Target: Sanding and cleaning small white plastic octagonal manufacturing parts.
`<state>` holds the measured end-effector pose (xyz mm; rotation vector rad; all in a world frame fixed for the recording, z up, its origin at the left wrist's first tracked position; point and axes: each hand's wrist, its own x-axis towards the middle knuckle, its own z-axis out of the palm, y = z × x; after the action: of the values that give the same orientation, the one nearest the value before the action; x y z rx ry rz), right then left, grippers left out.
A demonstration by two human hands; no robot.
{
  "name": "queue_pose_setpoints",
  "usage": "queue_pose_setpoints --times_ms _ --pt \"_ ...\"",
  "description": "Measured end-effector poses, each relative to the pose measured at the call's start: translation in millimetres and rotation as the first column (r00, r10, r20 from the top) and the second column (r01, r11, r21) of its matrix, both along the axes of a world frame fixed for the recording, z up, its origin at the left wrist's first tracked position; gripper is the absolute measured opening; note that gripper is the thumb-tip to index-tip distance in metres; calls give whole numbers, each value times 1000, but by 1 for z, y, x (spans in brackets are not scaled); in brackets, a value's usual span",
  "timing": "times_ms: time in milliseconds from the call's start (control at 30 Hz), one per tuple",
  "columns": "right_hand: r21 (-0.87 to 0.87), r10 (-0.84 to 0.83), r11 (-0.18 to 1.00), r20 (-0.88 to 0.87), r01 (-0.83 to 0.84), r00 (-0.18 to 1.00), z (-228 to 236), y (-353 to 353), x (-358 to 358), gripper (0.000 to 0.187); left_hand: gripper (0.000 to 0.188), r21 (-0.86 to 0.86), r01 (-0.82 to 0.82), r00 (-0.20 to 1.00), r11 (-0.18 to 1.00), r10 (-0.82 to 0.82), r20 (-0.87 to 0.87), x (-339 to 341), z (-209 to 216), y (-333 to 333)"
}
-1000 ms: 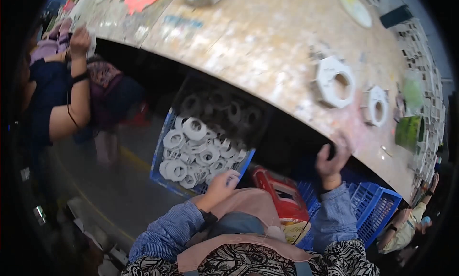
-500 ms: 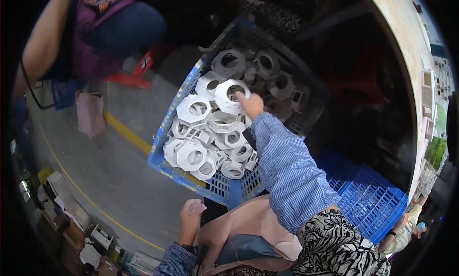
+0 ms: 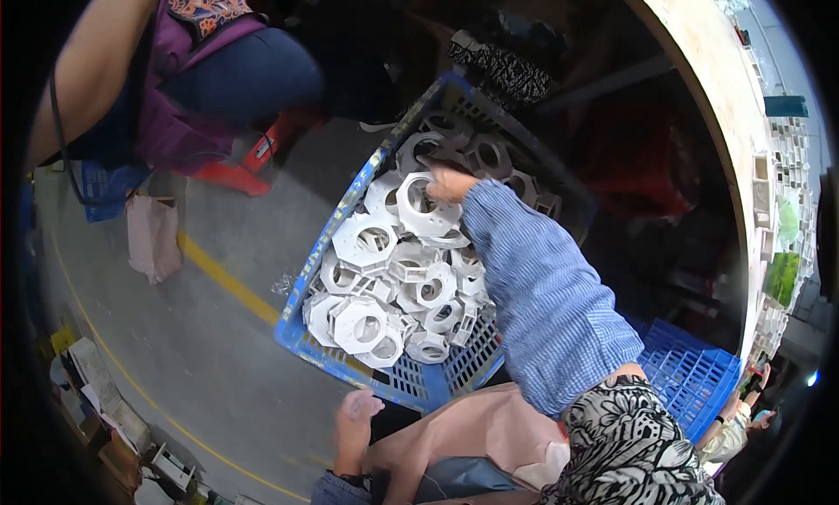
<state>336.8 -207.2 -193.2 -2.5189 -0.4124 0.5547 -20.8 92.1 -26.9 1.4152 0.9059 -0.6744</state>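
My right hand reaches into the blue plastic crate. Its fingers bend over the far rim of a white octagonal part with a round hole, the fingertips partly hidden. Many similar white parts, such as one at the near left, lie heaped around it, some flat and some tilted. My left hand is held outside the crate, close to its near corner. Its fingers are drawn together around something pale pink and see-through, blurred and too small to name.
Pink cloth covers my lap. Blue crates stand at the right, below a curved pale table edge. Another person's leg is at the upper left by a red stool. A pink bag stands on the floor.
My right hand has moved farther into the crate, from inside the part's hole to its far rim. The view has shifted, so the crate sits lower. My left hand still hovers outside the crate.
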Motion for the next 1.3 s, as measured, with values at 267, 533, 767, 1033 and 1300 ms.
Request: queue_pose_setpoints --times_ms 267,533,767,1033,1300 --pt "-160 -221 971 -298 179 929 46 -20 -5 56 19 -23 -3 1000 1000 4 27 2 4 1" --pt "121 -194 972 -50 199 980 230 -85 -128 58 32 -54 124 990 991 -120 71 42 39 -7" --pt "212 -477 867 95 451 874 474 -206 -208 57 34 -32 287 958 957 -287 21 101 109 -67" --pt "117 -810 561 284 820 514 538 -424 -228 71 31 22 599 760 800 -577 300 142 146 -123" --pt "-66 -826 535 167 842 538 497 -525 -204 69 22 14 475 851 880 -463 248 137 101 -135"
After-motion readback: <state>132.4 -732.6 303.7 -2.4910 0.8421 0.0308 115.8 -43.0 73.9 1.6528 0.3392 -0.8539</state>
